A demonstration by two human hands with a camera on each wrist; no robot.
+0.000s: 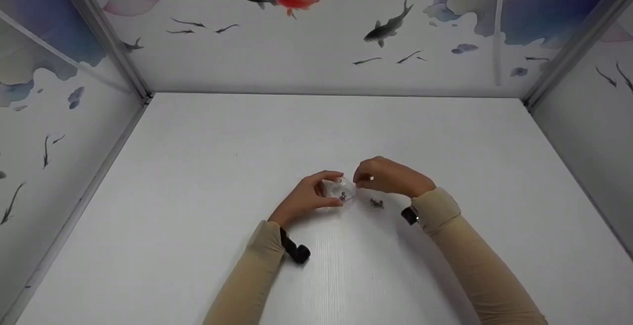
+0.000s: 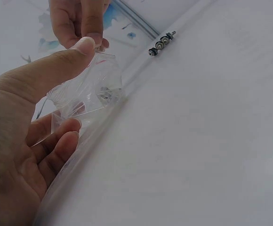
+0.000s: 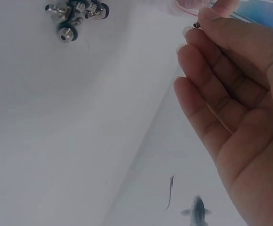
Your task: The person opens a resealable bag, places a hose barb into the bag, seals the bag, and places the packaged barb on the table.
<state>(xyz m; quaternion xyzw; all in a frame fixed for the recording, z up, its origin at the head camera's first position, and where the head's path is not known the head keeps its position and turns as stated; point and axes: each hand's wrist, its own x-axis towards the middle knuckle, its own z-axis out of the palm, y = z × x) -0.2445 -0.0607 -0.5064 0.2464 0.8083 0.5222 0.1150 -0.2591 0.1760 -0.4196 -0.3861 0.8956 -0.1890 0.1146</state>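
Sideways, the bag (image 1: 338,189) opens rightward.

HEAD: is looking forward-down from above, taking in table (image 1: 198,191) and walls (image 1: 306,60) | LEFT WRIST: is facing bag (image 2: 90,87) past left hand (image 2: 16,125), close | RIGHT WRIST: is facing right hand (image 3: 244,115), close | WRISTS: are sharing right hand, parts (image 2: 159,45)

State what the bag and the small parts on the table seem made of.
Bag: probably thin, glossy plastic film; it is see-through and creased. Small parts: likely shiny metal, given their silvery glints. Their rings: dark and dull, perhaps rubber or plastic.
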